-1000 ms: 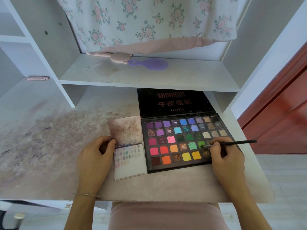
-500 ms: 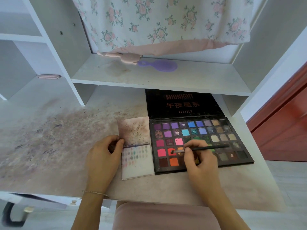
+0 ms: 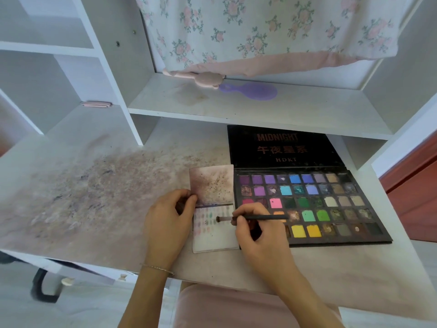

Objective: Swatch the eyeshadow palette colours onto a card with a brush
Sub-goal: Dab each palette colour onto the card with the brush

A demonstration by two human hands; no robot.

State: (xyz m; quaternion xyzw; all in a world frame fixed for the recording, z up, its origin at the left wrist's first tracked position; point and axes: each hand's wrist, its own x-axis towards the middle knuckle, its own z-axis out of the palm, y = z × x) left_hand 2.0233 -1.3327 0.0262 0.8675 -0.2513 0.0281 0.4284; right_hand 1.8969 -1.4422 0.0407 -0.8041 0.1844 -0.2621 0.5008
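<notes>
Over the card [image 3: 214, 235], the right hand [image 3: 256, 235] is pinching the brush [image 3: 250, 218], handle lying level and running rightward across the palette [image 3: 307, 204], bristles pointing left at the swatch rows. Left hand [image 3: 165, 223] is gripping the card's left edge, fingers curled; next dab likely lands just left of the fingertips.

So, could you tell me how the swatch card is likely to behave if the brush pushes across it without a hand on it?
The card looks thin and flat, so it is probably light and would slide on the desk. The left hand holds its edge, which suggests it needs steadying under the brush. It would likely flex if lifted.
</notes>
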